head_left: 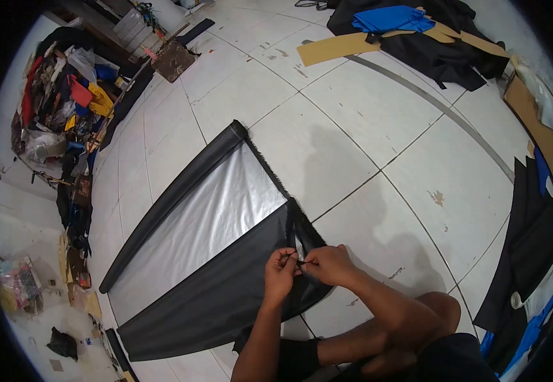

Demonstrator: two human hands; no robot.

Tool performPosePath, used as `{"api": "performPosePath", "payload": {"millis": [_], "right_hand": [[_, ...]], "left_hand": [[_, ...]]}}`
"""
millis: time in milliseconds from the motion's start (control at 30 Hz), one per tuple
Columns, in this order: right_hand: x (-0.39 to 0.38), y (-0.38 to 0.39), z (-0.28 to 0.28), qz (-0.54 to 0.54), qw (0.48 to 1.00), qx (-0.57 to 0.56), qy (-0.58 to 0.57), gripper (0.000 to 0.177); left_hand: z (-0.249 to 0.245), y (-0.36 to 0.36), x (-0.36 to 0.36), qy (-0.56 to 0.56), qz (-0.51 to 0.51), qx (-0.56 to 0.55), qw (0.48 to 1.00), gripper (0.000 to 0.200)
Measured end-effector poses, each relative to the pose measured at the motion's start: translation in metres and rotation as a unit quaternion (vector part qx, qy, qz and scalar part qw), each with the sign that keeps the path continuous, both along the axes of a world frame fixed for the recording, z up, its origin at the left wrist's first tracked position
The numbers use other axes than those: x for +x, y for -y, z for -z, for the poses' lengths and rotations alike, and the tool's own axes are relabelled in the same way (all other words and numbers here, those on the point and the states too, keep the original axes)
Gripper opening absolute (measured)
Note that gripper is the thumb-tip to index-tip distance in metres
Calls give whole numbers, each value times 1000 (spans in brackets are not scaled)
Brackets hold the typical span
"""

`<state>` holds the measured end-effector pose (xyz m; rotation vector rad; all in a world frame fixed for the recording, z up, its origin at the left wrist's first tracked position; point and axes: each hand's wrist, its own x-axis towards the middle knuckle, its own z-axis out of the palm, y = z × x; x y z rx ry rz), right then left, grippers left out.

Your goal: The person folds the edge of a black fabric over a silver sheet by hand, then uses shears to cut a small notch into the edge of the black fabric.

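A large sheet of black fabric (225,274) with a silver underside (225,191) lies folded on the tiled floor in front of me. One far edge is rolled or folded into a long black band (168,197). Along the right side runs a frayed, fuzzy black edge (267,167). My left hand (281,270) pinches the fabric near its right corner, fingers pressed together. Close beside it, my right hand (329,263) also pinches the fabric, its fingertips almost meeting the left ones. A small silver patch shows just above the fingertips.
Black and blue material (394,19) with tan strips (337,49) lies at the top right. A long grey strip (429,102) curves across the floor. More black fabric and a tape roll (516,300) are at right. Heaped cloth and bags (66,102) line the left wall.
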<state>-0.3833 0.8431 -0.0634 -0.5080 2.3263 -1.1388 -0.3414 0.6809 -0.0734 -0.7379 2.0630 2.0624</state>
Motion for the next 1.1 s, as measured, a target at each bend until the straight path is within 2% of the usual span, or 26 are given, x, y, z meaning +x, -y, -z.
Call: {"api": "performPosePath", "payload": {"millis": [200, 400, 500, 600, 700, 767, 833, 933, 1100], "right_hand": [[-5, -2, -1, 29, 997, 31, 58, 29], [-12, -8, -3, 39, 996, 75, 17, 33], [-10, -12, 2, 32, 982, 166, -79, 30], [-7, -10, 2, 83, 976, 124, -158, 26], [-6, -2, -21, 73, 988, 1, -135, 25], [4, 3, -12, 6, 989, 17, -149, 24], [12, 7, 5, -38, 987, 46, -148, 20], [4, 4, 4, 2, 998, 26, -54, 19], [0, 0, 0, 41, 999, 23, 10, 30]], "left_hand": [[-4, -7, -1, -9, -4, -25, 1000, 11], [1, -1, 0, -6, -6, -36, 999, 10], [-5, -4, 0, -7, -10, -40, 999, 10], [-7, -6, -1, -5, -11, -40, 999, 11], [-7, -5, -1, -6, -11, -24, 1000, 12], [-5, -3, -1, -15, -6, 11, 1000, 13], [-7, -3, -1, -3, -1, -4, 1000, 12], [-1, -3, 0, -6, -9, 0, 1000, 12], [3, -2, 0, -24, -5, -30, 999, 12]]}}
